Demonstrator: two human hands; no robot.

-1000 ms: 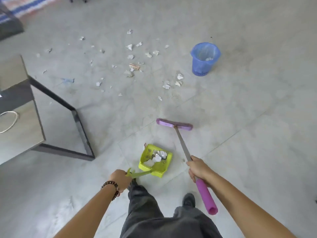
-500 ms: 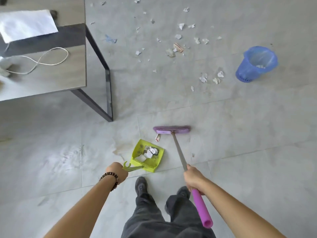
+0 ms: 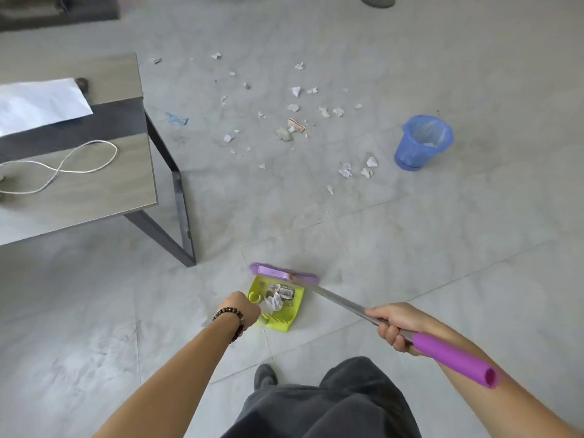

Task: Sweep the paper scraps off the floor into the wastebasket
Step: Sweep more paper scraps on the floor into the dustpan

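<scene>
Most of the paper scraps (image 3: 346,170) are scattered on the floor well ahead, between the table (image 3: 94,191) and the blue wastebasket (image 3: 422,143), and a small bunch sits in the green dustpan (image 3: 284,324) by the feet. The purple broom (image 3: 282,273) head lies across the pan's far mouth, its shaft running back and right to the right hand (image 3: 395,324), which is wrapped round it. The left hand (image 3: 241,308) grips the pan's handle. The basket is ahead-right, nearer the broom side, so I reckon the pan has to cross over to dump. No readable writing anywhere.
</scene>
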